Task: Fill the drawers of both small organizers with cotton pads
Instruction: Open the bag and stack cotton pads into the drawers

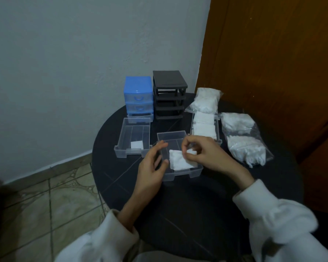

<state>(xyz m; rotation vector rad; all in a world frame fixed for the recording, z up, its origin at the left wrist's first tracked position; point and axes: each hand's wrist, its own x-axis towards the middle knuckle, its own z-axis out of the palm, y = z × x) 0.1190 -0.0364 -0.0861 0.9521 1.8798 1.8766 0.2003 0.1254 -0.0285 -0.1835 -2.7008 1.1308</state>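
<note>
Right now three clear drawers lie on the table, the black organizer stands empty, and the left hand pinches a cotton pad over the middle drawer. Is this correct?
One detail is wrong: the right hand pinches the pad, as the head view shows. The left hand only touches the middle drawer's left wall. The three drawers on the table and the empty black organizer are correct.

Round black table (206,205): blue organizer (138,95) and black organizer (169,97) at back, three clear drawers (133,138) out front, two cotton pad bags (244,137) right.
</note>
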